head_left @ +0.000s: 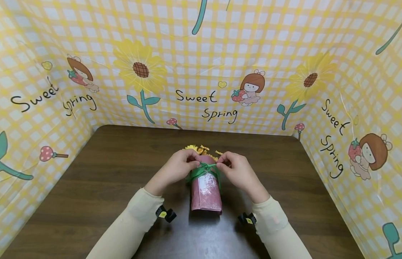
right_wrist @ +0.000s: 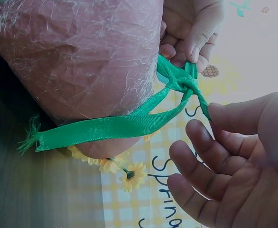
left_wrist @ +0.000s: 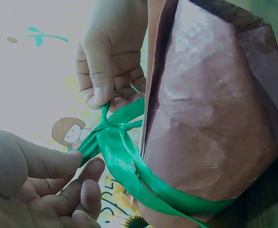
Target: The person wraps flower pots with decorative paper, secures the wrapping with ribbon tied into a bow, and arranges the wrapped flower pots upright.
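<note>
A bouquet wrapped in pink paper [head_left: 205, 198] lies on the table, its yellow flowers [head_left: 192, 147] pointing away from me. Green ribbon [head_left: 201, 172] goes round the wrap and crosses in a knot [left_wrist: 106, 127] on top. My left hand [head_left: 179, 165] pinches one part of the ribbon between thumb and forefinger, left of the knot. On the other side, my right hand [head_left: 238, 171] pinches another part the same way. A frayed ribbon end [right_wrist: 34, 137] hangs loose along the paper in the right wrist view.
The brown wooden table [head_left: 123, 154] stretches out around the bouquet. Behind it and at both sides hangs a yellow checked cloth [head_left: 194, 64] printed with flowers and lettering. Each sleeve carries a black wrist camera [head_left: 166, 214].
</note>
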{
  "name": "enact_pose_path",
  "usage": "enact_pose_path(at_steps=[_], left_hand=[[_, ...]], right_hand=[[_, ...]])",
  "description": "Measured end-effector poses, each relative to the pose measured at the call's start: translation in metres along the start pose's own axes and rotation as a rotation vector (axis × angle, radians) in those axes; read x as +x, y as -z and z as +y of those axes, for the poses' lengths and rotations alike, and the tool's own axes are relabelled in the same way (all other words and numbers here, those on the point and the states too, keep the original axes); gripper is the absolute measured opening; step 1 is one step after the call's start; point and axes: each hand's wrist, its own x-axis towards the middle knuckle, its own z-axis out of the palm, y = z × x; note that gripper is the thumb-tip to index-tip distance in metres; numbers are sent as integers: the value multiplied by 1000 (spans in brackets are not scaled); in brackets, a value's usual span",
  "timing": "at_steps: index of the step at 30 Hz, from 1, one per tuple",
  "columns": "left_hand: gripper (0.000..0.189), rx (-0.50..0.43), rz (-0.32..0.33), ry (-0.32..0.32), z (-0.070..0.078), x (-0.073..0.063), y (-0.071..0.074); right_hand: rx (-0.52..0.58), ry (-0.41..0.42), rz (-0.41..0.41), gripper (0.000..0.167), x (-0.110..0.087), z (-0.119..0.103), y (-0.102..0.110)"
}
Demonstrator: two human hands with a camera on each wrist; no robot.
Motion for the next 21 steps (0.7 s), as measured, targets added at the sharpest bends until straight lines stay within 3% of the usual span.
enact_pose_path(at_steps=[21], left_hand=[[6,-30,-32,18,-2,0,5]], right_hand=[[-10,-19,-24,7,-1,-2,2]])
